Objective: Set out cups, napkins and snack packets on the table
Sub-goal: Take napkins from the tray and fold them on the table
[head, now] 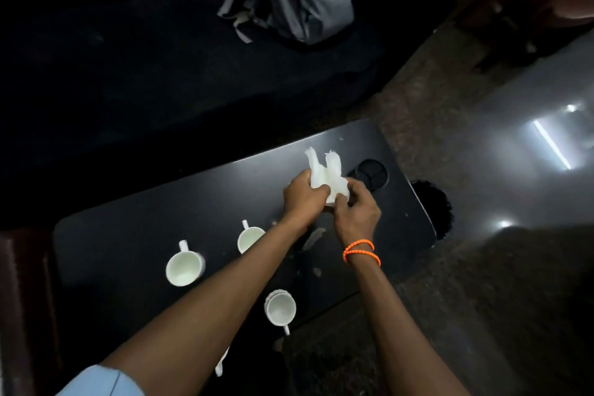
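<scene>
White napkin (328, 175) gripped by L hand (303, 194) & R hand (355, 207) above dark table (144, 228). Three white cups (184, 267) upright, nothing seen inside.

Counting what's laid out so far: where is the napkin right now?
The napkin is held in both hands above the table's far right part, beside the round grommet.

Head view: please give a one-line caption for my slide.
Both hands, left hand and right hand, hold crumpled white paper napkins above a dark table with three white ceramic cups.
</scene>
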A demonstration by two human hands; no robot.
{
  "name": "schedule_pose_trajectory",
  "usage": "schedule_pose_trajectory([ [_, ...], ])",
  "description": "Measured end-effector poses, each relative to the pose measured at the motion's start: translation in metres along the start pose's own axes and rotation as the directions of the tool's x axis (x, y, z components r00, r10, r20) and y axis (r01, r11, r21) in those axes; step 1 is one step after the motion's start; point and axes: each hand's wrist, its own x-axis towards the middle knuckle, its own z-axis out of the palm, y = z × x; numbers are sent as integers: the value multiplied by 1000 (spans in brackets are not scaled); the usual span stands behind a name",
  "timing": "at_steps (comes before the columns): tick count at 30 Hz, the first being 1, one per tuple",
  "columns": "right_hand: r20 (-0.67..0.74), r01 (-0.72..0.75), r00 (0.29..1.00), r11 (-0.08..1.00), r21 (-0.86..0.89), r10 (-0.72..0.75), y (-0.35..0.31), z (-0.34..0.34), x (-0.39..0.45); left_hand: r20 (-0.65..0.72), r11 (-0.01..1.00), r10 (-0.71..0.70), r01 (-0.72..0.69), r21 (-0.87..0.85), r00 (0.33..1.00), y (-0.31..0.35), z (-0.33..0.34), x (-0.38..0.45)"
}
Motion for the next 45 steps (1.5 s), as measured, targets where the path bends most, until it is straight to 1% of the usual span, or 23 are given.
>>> schedule_pose_trajectory([
  [2, -46, -13, 999, 1000, -8, 13, 3, -18, 18, 67, 999, 19, -21, 25, 998, 15, 21, 7],
  [3, -75, -19, 997, 1000, -17, 18, 5, -27, 27, 92, 1000, 17, -17, 4, 996, 23, 31, 11],
  [6, -132, -52, 990, 998, -47, 46, 12, -53, 51, 184, 989, -47, 71, -127, 982, 42, 62, 19],
  [7, -139, -64, 989, 997, -54, 55, 14, -59, 58, 193, 987, -58, 86, -139, 980, 47, 72, 22],
  [9, -138, -85, 988, 994, -73, 75, 18, -70, 72, 145, 994, -49, 62, -86, 988, 51, 89, 29],
  [11, -120, -110, 988, 988, -108, 97, 21, -76, 87, 53, 999, -50, 50, 9, 997, 51, 100, 35],
  [13, -91, -141, 988, 975, -170, 127, 23, -81, 100, 2, 995, -87, 86, 42, 996, 48, 109, 41],
  [16, -41, -174, 985, 955, -239, 169, 21, -83, 121, -24, 986, -166, 166, -5, 986, 48, 117, 51],
  [18, -4, -192, 980, 933, -304, 200, 18, -83, 136, -9, 979, -204, 203, -28, 979, 52, 123, 60],
  [20, 41, -178, 977, 906, -385, 210, 14, -81, 151, 18, 966, -248, 249, -75, 969, 55, 128, 67],
  [24, 96, -129, 976, 875, -466, 195, 9, -73, 171, 41, 893, -358, 355, -278, 933, 58, 133, 74],
  [30, 69, -130, 981, 882, -453, 181, 20, -67, 178, -20, 847, -375, 334, -414, 927, 41, 144, 67],
  [32, 55, -118, 985, 881, -458, 161, 25, -70, 176, -71, 876, -353, 304, -374, 933, 36, 153, 60],
  [34, 36, -109, 989, 875, -471, 143, 29, -77, 178, -81, 876, -352, 298, -380, 932, 35, 163, 52],
  [36, 43, -97, 990, 866, -490, 136, 32, -84, 180, -58, 817, -405, 334, -470, 912, 36, 171, 46],
  [39, 80, -69, 988, 851, -521, 129, 35, -91, 183, 12, 648, -505, 388, -655, 863, 42, 172, 48],
  [40, 88, -62, 988, 852, -520, 126, 35, -92, 184, 19, 613, -534, 403, -680, 845, 42, 170, 50],
  [41, 97, -53, 988, 855, -515, 120, 36, -93, 184, 18, 598, -551, 411, -688, 834, 43, 167, 52],
  [42, 104, -44, 988, 858, -511, 112, 36, -93, 185, 14, 603, -554, 413, -683, 832, 42, 165, 53],
  [45, 103, -24, 991, 864, -503, 88, 33, -91, 185, -2, 651, -521, 396, -648, 854, 41, 162, 57],
])
